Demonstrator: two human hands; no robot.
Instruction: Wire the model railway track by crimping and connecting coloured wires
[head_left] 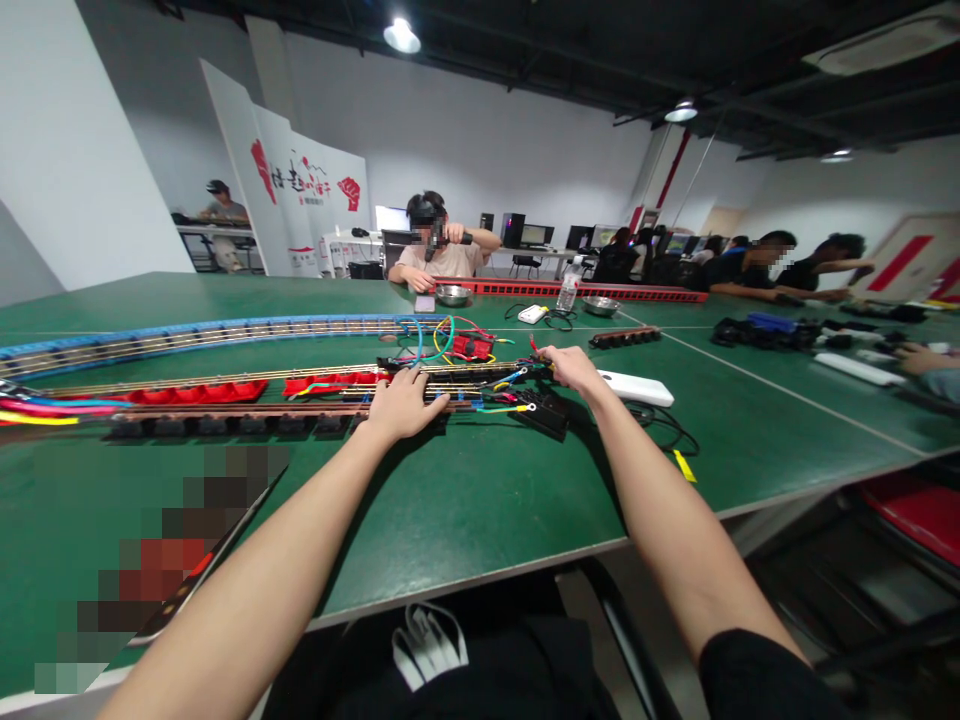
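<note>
My left hand (403, 404) lies over a long assembly of brass-coloured rails and black and brown holders (247, 424), palm down, thumb stretched out to the right. Its fingertips reach over the far rail. At the right end of the assembly, my right hand (576, 370) is closed in a pinch, with a short red wire (534, 346) at its fingertips. Coloured wires with ring terminals (531, 407) stick out between the two hands. Beneath them sits a black block (546, 415). Red scalloped holders (199, 391) run along the rails to the left.
A curved blue track (225, 335) lies behind the assembly. Beyond are a red block (471, 347), metal bowls (454, 294), a bottle (570, 284) and a long red bar (555, 289). A white power bank (637, 388) with black cable lies right. A co-worker (442, 250) sits opposite.
</note>
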